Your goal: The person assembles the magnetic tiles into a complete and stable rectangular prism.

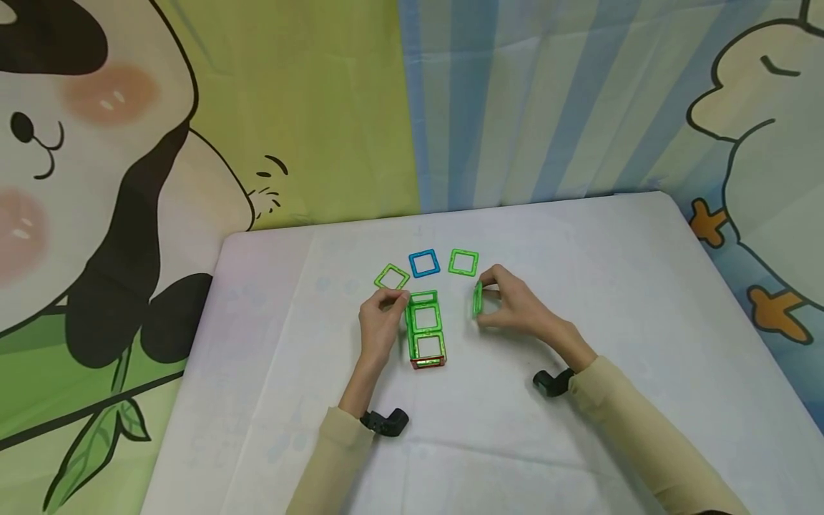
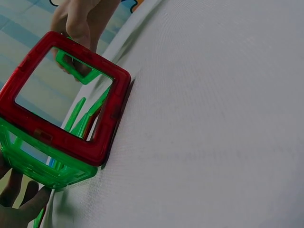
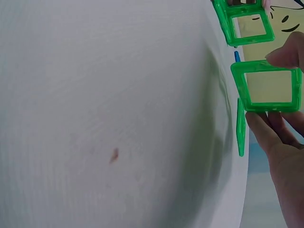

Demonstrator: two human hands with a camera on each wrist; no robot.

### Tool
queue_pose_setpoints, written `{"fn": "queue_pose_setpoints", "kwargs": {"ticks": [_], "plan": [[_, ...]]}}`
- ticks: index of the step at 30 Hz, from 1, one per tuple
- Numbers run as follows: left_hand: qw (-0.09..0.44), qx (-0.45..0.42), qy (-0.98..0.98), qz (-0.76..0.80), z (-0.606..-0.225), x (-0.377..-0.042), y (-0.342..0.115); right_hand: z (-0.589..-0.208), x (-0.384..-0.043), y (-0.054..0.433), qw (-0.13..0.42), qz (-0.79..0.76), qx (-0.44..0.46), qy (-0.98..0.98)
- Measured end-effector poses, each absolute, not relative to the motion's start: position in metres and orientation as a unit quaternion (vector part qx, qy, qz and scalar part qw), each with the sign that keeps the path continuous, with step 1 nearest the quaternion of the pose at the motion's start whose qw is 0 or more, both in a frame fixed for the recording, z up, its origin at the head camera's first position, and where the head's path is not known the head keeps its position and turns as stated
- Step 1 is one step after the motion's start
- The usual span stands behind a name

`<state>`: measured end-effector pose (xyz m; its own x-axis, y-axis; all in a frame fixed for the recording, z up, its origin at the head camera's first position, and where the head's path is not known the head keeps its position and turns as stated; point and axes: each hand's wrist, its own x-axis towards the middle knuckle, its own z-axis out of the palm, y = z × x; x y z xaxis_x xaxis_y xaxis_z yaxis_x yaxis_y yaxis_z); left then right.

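On tabletop (image 1: 618,265), long green box (image 1: 426,331) points forward.

Head view looks down; closer wrist views share one held green frame (image 3: 271,108).

A printed fabric backdrop (image 1: 347,43) rises behind a white-clothed table (image 1: 515,443) with rounded far corners, its cover lightly creased. A cartoon panda (image 1: 96,179) fills the left side above a printed leafy sprig (image 1: 90,458); a yellow-green panel (image 1: 309,121) meets blue and pale stripes (image 1: 473,107) at center, with an orange-footed cartoon bird (image 1: 785,186) at right. Soft light casts faint shadows.
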<state>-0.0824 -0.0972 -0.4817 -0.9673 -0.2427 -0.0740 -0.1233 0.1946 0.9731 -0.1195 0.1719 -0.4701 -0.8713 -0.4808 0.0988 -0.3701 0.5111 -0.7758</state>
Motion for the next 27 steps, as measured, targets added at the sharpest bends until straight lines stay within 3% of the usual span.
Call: {"fn": "queue_pose_setpoints", "kwargs": {"ticks": [10,27], "plan": [[0.044,0.119,-0.773,-0.621,-0.482,-0.083,-0.098,-0.476,-0.123,0.155,0.108,-0.460,-0.273,0.838],[0.049,0.126,-0.768,-0.626,-0.480,-0.083,-0.096,-0.482,-0.124,0.136,0.119,-0.472,-0.290,0.824]]}}
